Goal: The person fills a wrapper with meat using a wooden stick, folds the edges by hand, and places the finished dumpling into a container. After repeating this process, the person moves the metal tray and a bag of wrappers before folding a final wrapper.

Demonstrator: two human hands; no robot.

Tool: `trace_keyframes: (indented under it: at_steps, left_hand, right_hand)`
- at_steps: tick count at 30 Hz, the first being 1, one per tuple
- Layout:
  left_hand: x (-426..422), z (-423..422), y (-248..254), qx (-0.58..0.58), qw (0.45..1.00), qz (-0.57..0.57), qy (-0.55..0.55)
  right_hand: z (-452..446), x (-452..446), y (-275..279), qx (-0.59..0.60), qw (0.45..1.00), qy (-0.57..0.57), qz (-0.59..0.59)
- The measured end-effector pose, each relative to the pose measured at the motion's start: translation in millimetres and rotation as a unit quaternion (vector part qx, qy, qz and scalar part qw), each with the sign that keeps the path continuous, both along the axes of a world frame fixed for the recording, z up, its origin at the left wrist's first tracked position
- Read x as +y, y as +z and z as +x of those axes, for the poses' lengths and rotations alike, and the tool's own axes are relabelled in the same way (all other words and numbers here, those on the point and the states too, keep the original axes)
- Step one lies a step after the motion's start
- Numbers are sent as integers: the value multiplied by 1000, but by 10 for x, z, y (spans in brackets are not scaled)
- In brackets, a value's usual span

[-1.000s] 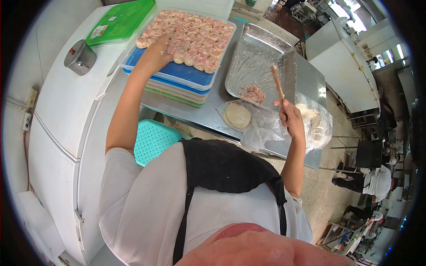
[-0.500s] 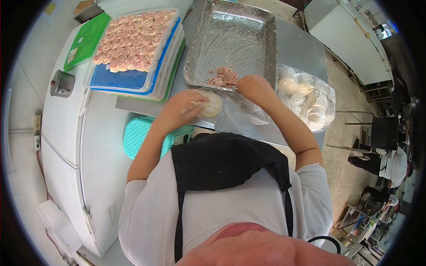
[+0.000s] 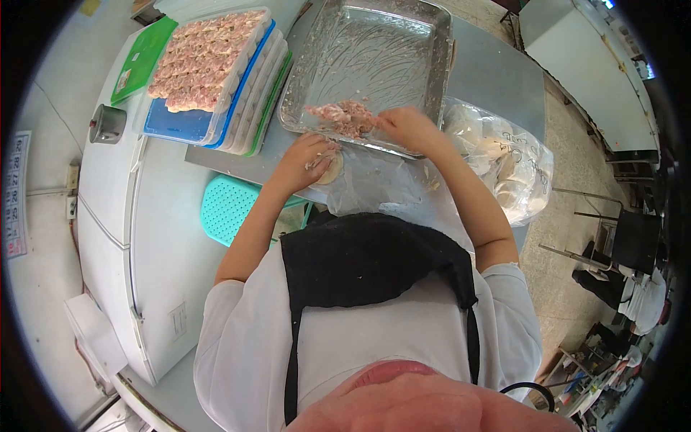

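Note:
My left hand (image 3: 304,163) is closed at the edge of the round dough wrappers (image 3: 332,170), with pale dough showing among its fingers. The wrappers lie on clear plastic (image 3: 378,180) at the table's near edge. My right hand (image 3: 409,130) is closed at the near rim of the metal tray (image 3: 374,61). It grips the wooden stick, which is mostly hidden by the hand and the meat. Beside its fingers, minced meat (image 3: 349,119) lies heaped in the tray's near part.
Stacked plastic boxes (image 3: 248,108) at the left hold rows of meat-filled dumplings (image 3: 205,61). A bag of dough pieces (image 3: 504,162) lies right of the tray. Left are a metal pot (image 3: 108,124) and green lid (image 3: 144,61); a turquoise stool (image 3: 227,209) is below. A person (image 3: 640,299) stands far right.
My left hand has come from the dumplings to the wrappers and closed there. My right hand has lowered the stick from upright into the meat. The view has shifted.

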State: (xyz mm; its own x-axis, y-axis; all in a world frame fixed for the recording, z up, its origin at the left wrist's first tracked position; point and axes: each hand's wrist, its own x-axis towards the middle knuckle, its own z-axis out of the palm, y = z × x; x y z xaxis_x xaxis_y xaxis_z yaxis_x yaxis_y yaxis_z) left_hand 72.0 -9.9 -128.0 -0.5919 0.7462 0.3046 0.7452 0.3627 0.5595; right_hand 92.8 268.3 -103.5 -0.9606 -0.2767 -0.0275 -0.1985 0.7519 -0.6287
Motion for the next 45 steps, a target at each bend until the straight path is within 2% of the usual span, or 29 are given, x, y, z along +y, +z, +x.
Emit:
trace_keyframes:
  at_steps: [2, 6, 8, 9, 11, 12, 14, 15, 17, 18, 20, 21, 22, 24, 25, 26, 27, 28, 29, 30, 31, 32, 34, 38, 40, 41, 43, 44, 45]
  left_hand:
    - [-2, -17, 21, -21, 1000, -17, 1]
    - [-26, -37, -41, -9, 1000, 3, -14]
    - [-49, -80, -82, -9, 1000, 7, -20]
    - [-64, -84, -95, 7, 1000, 4, -29]
    - [-145, -110, -157, 21, 999, 4, -42]
    - [-197, -129, -246, 6, 998, -9, -63]
    - [-248, -133, -374, -12, 996, -15, -88]
    - [-262, -114, -408, 4, 997, -7, -72]
    - [-288, -169, -463, 19, 998, 5, -61]
    - [-293, -231, -487, 3, 997, -2, -77]
    - [-317, -288, -461, -10, 995, -3, -99]
    - [-327, -287, -374, -66, 993, 21, -91]
    - [-335, -302, -287, -122, 988, 45, -82]
    - [-353, -359, -130, -178, 978, 69, -88]
    - [-364, -390, -56, -231, 965, 89, -89]
    - [-373, -427, 14, -232, 964, 91, -92]
    - [-366, -482, 79, -319, 940, 93, -81]
    - [-345, -543, 108, -402, 908, 94, -70]
    - [-311, -613, 107, -402, 908, 95, -75]
    - [-271, -688, 103, -539, 820, 173, -83]
    - [-238, -742, 106, -659, 706, 244, -88]
    - [-208, -781, 113, -660, 705, 242, -90]
    - [-141, -813, 228, -763, 542, 340, -88]
    - [27, -663, 512, -711, 588, 383, -57]
    - [133, -645, 571, -652, 661, 370, -12]
    - [199, -630, 587, -652, 661, 371, -11]
    - [330, -611, 620, -657, 573, 489, -16]
    - [357, -626, 669, -656, 574, 490, -14]
    - [358, -654, 739, -682, 508, 525, -22]
  right_hand:
    - [-91, -50, 227, 22, 989, -33, 144]
    - [-91, -337, -120, 81, 964, 35, 250]
    - [-62, -419, -199, 69, 983, 14, 172]
    - [-102, -363, -197, 67, 982, 13, 174]
    - [-170, -131, -145, -33, 999, 28, 2]
    - [-155, -91, -1, -35, 999, 26, 6]
    - [-110, -59, 340, -71, 992, -18, 99]
    - [-91, -103, 374, -73, 992, -23, 104]
    - [-54, -240, 433, -71, 951, -16, 300]
    - [-7, -337, 393, -74, 950, -20, 304]
    - [71, -505, 184, -38, 958, -21, 282]
    - [68, -455, 130, -50, 973, -66, 215]
    - [84, -400, 149, -51, 972, -70, 220]
    - [127, -344, 194, -124, 988, -96, -12]
    - [140, -362, 220, -124, 987, -99, -8]
    - [178, -397, 250, -141, 974, -158, -76]
    - [210, -433, 281, -157, 953, -217, -142]
    - [221, -464, 306, -156, 953, -220, -141]
    - [229, -497, 329, -128, 941, -239, -203]
    - [241, -536, 356, -100, 924, -257, -265]
    - [254, -578, 400, -99, 923, -261, -264]
    - [261, -622, 468, -92, 911, -271, -298]
    - [285, -705, 573, -84, 897, -281, -331]
    - [370, -829, 766, -60, 874, -291, -385]
    - [373, -828, 773, -62, 871, -286, -395]
    - [357, -801, 736, -52, 876, -267, -398]
    - [309, -743, 523, -43, 881, -245, -402]
    - [272, -717, 277, 31, 928, -222, -297]
    - [248, -678, 141, 106, 957, -196, -187]
